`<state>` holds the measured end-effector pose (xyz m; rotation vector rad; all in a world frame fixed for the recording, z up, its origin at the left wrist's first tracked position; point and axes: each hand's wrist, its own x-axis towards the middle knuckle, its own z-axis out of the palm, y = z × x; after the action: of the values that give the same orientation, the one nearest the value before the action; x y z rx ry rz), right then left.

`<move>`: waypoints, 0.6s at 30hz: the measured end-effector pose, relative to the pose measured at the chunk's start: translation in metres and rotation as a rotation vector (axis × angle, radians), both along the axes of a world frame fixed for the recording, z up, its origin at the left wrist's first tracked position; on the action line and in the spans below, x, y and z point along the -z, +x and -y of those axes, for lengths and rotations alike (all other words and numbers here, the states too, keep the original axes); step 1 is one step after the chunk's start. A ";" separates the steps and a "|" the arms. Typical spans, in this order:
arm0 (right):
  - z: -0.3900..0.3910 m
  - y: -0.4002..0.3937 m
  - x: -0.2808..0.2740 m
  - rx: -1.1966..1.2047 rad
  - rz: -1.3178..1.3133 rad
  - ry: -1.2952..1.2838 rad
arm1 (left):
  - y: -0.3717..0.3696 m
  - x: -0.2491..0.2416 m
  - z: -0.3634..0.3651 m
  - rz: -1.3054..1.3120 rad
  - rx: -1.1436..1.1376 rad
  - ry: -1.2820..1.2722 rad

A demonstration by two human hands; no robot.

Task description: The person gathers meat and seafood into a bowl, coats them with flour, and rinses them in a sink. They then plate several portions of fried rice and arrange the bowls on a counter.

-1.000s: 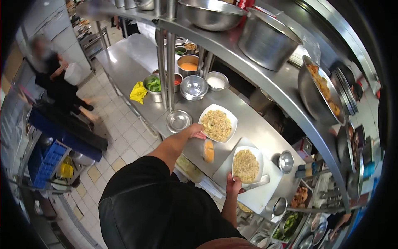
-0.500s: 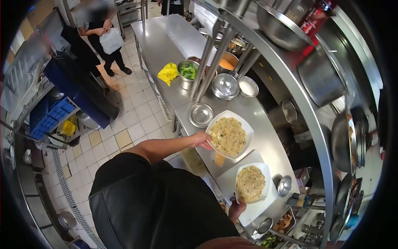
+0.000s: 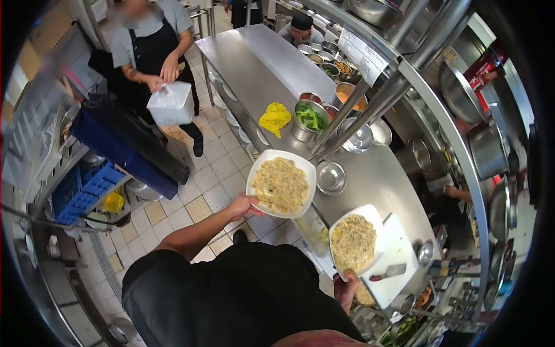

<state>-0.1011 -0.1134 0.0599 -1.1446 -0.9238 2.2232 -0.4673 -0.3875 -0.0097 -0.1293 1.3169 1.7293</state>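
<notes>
My left hand [image 3: 243, 206] grips the near left rim of a white square plate [image 3: 310, 179]. A mound of fried rice [image 3: 281, 185] fills it, and it is held up past the counter's edge, over the floor. Lower right, my right hand [image 3: 346, 287] holds a second white square plate [image 3: 377, 231] by its near edge, also heaped with fried rice [image 3: 354, 242]. This plate is over the counter edge, beside a white cutting board [image 3: 399, 272] on which a spatula with a red handle [image 3: 388, 272] lies. My right fingers are partly hidden under the plate.
The steel counter [image 3: 260, 63] holds a yellow cloth [image 3: 275, 118], a pot of green leaves [image 3: 311, 120] and an empty metal bowl [image 3: 331, 177]. Shelf posts [image 3: 364, 115] rise from it. A person holding a white tub [image 3: 171, 104] stands in the aisle near blue crates [image 3: 95, 179].
Both plates have come away from the counter toward me, the left one now over the floor. The spatula on the board has come into view. The person with the tub appears closer.
</notes>
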 end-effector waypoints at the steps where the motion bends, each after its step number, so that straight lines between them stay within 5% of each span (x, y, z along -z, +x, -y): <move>1: 0.012 -0.015 -0.009 -0.056 -0.012 0.010 | -0.008 -0.011 0.009 -0.040 -0.039 -0.037; 18: 0.008 -0.189 -0.026 -0.442 -0.011 -0.022 | -0.132 -0.004 -0.022 -0.087 -0.385 0.104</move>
<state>-0.2898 -0.1214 0.0861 -1.0096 -1.2483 2.5841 -0.5991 -0.3653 -0.0054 -0.2647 1.3240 2.1449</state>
